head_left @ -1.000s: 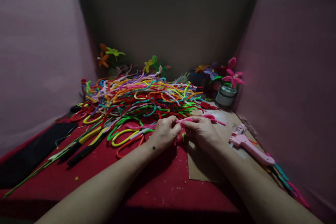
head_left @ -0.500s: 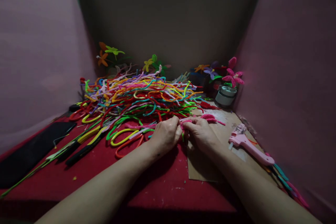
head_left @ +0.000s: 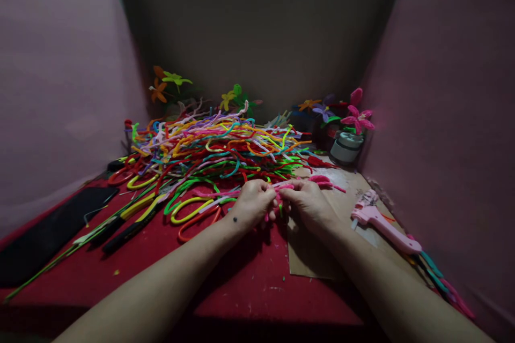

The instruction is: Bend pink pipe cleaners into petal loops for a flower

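My left hand [head_left: 253,202] and my right hand [head_left: 308,203] meet over the red table [head_left: 241,284], fingers pinched on a small pink pipe cleaner piece [head_left: 284,187] held between them. Just behind my hands lies a big heap of coloured pipe cleaners [head_left: 213,153]. A finished pink petal piece [head_left: 322,179] lies on the cardboard sheet [head_left: 311,260] just beyond my right hand.
A pink glue gun [head_left: 382,225] lies at the right. Pipe-cleaner flowers [head_left: 356,118] stand in a grey pot [head_left: 346,147] at the back right, and more flowers [head_left: 164,83] at the back left. Black-handled tools [head_left: 124,225] and a black mat [head_left: 48,233] lie left.
My hands have stayed in place, with the fingers working slightly on the pink piece; my left hand has turned a little. Nothing else has moved.
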### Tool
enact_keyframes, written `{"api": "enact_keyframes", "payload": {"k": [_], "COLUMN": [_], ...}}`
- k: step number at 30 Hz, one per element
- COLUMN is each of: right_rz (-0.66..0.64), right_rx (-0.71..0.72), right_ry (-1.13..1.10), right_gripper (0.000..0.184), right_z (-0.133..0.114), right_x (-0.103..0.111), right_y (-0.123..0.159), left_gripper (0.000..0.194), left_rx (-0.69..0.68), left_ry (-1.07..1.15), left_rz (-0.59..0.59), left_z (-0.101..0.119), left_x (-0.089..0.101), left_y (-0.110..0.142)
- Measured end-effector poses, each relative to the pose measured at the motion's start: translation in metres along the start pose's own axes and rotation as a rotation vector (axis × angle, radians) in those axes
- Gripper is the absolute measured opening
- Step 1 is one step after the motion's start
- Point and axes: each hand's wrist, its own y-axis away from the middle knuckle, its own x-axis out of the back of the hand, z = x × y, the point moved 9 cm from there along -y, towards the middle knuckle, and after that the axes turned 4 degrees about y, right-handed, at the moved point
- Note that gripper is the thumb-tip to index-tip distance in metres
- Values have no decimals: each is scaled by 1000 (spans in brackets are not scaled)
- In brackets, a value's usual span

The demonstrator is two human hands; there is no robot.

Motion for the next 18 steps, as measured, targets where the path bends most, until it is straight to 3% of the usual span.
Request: {"api": "enact_keyframes", "payload": {"k": [5, 11, 18], "right_rz": [1, 19, 84], "right_rx": [10, 23, 22], "right_ry": [-77, -124, -173], "right_gripper": [10, 12, 8], "right_z": [-2, -3, 0], "right_x": [-1, 1, 5], "right_y": [0, 1, 0], "left_gripper": [24, 17, 17], "left_rx": [-18, -78, -349], "left_ry": [131, 68, -199], "left_rz": [-85, -68, 91], "left_z": [3, 6, 22], "left_x": [-6, -1, 9], "left_y": [-2, -3, -2]}}
